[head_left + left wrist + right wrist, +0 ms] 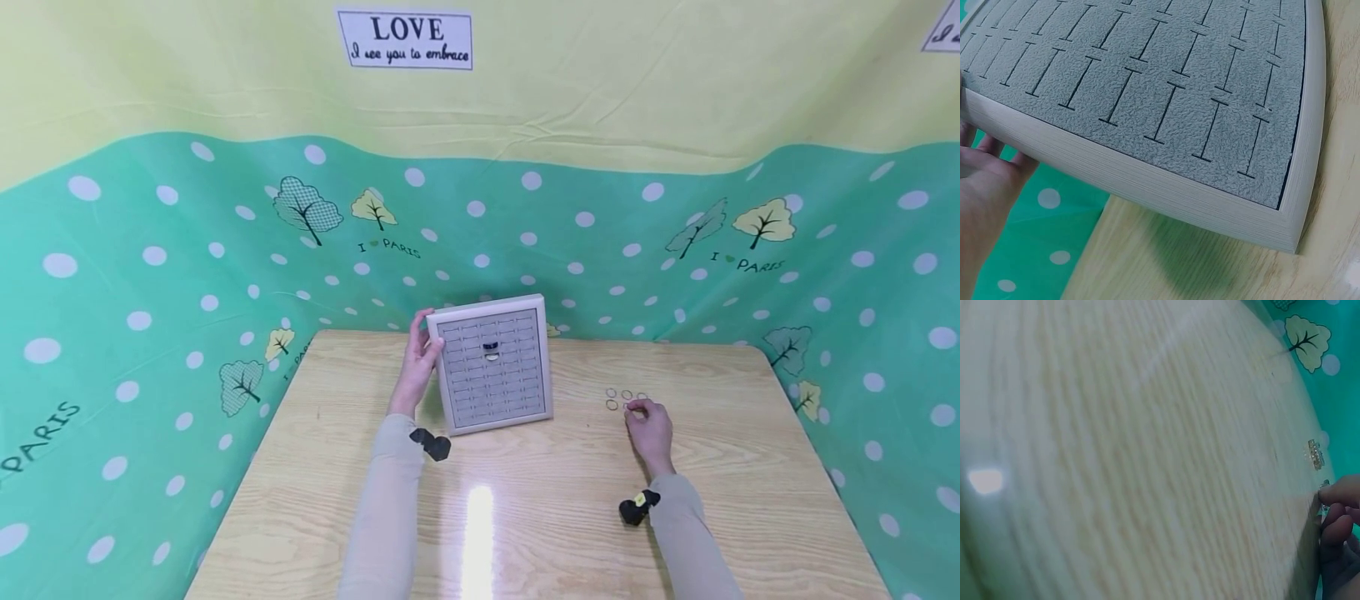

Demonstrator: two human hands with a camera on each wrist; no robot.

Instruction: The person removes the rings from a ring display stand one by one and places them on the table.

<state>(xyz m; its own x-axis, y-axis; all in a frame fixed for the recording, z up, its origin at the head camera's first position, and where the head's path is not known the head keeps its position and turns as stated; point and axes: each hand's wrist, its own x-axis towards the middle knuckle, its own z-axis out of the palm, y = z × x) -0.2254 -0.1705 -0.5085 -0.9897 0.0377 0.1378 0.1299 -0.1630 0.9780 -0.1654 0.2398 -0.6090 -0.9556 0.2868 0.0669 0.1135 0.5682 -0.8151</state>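
Right hand pinches a ring at the desk; left hand grips the ring board.
The board stands tilted, left of the loose rings, with a dark-topped ring in its upper part. Picking up a ring seems to be the step in hand; the next move likely calls for lifting it clear of its neighbours with the board steady.

Rings on table, right of tray

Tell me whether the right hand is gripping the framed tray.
No, the left hand grips the framed tray by its edge, while the right hand is at the rings on the table.
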